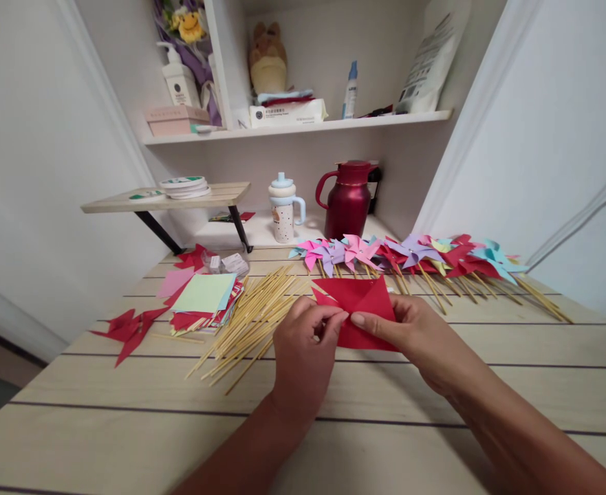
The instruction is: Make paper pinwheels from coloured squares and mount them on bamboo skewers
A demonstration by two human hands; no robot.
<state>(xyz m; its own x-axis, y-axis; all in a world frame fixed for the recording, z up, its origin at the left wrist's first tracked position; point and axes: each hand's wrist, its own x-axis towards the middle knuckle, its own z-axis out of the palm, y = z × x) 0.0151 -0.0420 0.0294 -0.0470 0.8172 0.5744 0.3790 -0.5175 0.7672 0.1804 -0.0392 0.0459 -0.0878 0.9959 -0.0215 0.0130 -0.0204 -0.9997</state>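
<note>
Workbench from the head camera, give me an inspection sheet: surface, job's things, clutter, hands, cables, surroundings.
Surface: pale wooden table, dark seams.
Job's things: red paper pinched by both hands; sticks piled to its left; paper stack; finished pinwheels in a row behind.
Clutter: red cut pieces at left; small packet.
Hands: left hand and right hand both grip the paper.
Cables: nothing seen.
Surroundings: red jug, cup, small shelf, wall shelf with bottles and boxes.

A home nook: plush toy [267, 58], lotion bottle [179, 75], red thermos jug [348, 199].
</note>
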